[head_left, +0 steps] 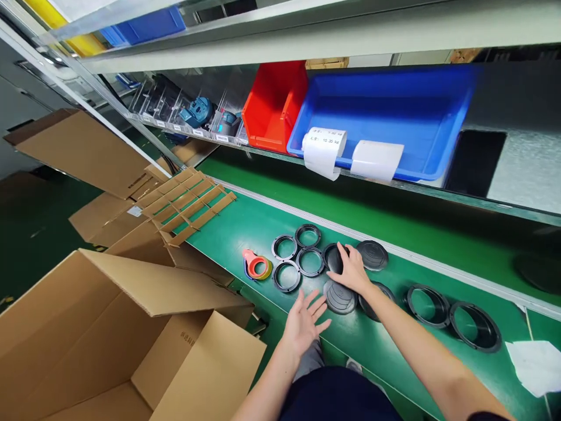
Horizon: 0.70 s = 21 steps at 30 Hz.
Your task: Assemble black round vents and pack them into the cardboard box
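Observation:
My right hand (350,270) is on a black round cover (333,260), its thumb and fingers spread around the near part of it. My left hand (304,318) is palm up with fingers apart, holding nothing, over the front edge of the bench. Closest to it lies a dark round cover (340,297) with curved lines on its face. Another black cover (372,255) lies behind my right hand, and one more (377,299) is partly hidden under my right forearm. Several black rings (310,262) are grouped left of the covers.
A tape dispenser (258,266) sits left of the rings. Two deeper black rings (475,327) and white paper (535,365) lie to the right. Cardboard dividers (188,204) rest at the far left end. An open carton (175,351) stands at left; a shelf above bears red (274,108) and blue (381,123) bins.

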Each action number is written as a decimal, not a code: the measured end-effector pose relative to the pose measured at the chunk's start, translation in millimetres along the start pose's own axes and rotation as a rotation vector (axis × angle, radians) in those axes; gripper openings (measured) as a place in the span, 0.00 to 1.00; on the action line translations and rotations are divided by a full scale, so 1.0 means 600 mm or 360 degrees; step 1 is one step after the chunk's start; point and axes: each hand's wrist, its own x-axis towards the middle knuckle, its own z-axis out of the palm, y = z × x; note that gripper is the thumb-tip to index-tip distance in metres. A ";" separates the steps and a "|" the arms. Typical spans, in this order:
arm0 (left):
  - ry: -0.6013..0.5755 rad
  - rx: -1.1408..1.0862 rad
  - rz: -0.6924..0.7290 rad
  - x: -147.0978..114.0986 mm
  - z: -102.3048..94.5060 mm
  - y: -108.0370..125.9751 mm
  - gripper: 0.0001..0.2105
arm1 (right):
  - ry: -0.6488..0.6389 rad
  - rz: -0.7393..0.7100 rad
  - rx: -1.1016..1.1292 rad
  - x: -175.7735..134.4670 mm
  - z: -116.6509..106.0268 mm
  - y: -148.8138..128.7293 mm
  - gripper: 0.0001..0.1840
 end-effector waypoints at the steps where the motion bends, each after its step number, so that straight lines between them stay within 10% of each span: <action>1: 0.0027 -0.0020 0.0015 -0.002 -0.015 0.011 0.24 | 0.0008 0.0006 -0.0115 0.025 0.013 0.016 0.55; 10: 0.0461 -0.0243 0.0035 -0.011 -0.131 0.036 0.12 | -0.0205 -0.0103 -0.0384 0.070 0.060 0.067 0.53; 16: 0.0676 -0.0110 0.0037 -0.001 -0.141 0.048 0.07 | 0.0024 -0.0106 -0.0439 0.092 0.046 0.032 0.39; 21: 0.0608 0.0450 0.0178 0.026 -0.124 0.038 0.05 | -0.0203 -0.0029 -0.0256 0.098 0.072 0.031 0.36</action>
